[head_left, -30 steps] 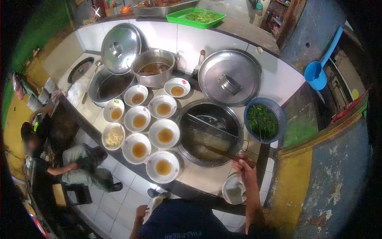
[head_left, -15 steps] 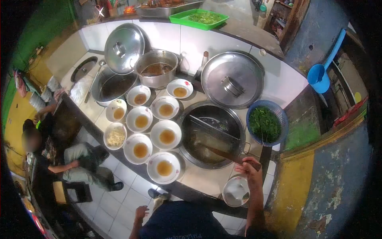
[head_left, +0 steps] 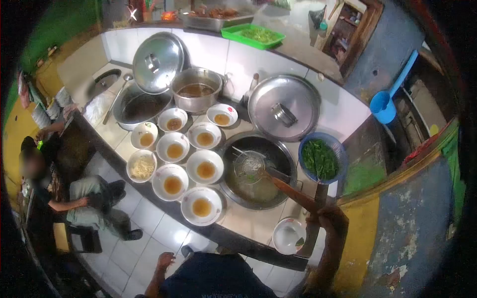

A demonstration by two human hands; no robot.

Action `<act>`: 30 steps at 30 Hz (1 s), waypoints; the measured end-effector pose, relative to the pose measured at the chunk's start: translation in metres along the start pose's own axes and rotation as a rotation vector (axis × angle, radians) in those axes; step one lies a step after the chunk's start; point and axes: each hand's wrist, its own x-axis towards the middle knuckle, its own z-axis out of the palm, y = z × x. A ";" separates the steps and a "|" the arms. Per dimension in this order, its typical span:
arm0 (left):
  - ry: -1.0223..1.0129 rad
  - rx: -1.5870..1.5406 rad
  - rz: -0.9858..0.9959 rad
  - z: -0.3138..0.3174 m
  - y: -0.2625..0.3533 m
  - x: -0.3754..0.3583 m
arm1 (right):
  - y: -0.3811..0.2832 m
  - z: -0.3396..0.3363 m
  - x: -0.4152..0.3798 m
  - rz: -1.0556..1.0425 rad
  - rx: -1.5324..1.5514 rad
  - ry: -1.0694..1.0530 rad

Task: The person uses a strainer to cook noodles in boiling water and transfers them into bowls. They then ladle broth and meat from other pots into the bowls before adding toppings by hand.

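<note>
My right hand (head_left: 332,219) is closed round the wooden handle of a wire strainer (head_left: 250,167). Its round mesh is lifted over the large divided pot (head_left: 272,199), which holds cloudy liquid, and something pale sits in the mesh. Below that hand, a white bowl (head_left: 287,237) stands at the counter's front edge, with a bit of green at its side. My left hand (head_left: 165,260) hangs empty by my body, its fingers loosely apart. Left of the pot stand several white bowls with brown liquid, the nearest bowl (head_left: 201,207) among them. Pale noodle-like strands fill another bowl (head_left: 141,167).
Right of the pot is a blue basket (head_left: 338,145) of leafy greens. Behind it leans a large metal lid (head_left: 268,104). Two more pots, a smaller pot (head_left: 204,102) and a wide pot (head_left: 119,111), stand farther back. A person (head_left: 74,198) sits at the left.
The strainer's mesh has come up out of the pot into sight. My right hand has moved right and slightly down. The view has shifted a little.
</note>
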 end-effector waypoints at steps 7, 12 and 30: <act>-0.080 -0.296 0.228 -0.050 -0.041 0.008 | -0.054 0.088 -0.030 -0.145 0.040 -0.077; -0.078 -0.285 -0.013 -0.083 -0.073 0.005 | -0.077 0.192 -0.052 -0.447 -0.134 -0.219; 0.044 0.028 -0.095 -0.139 -0.110 -0.016 | -0.001 0.316 -0.132 -0.945 -0.599 -0.710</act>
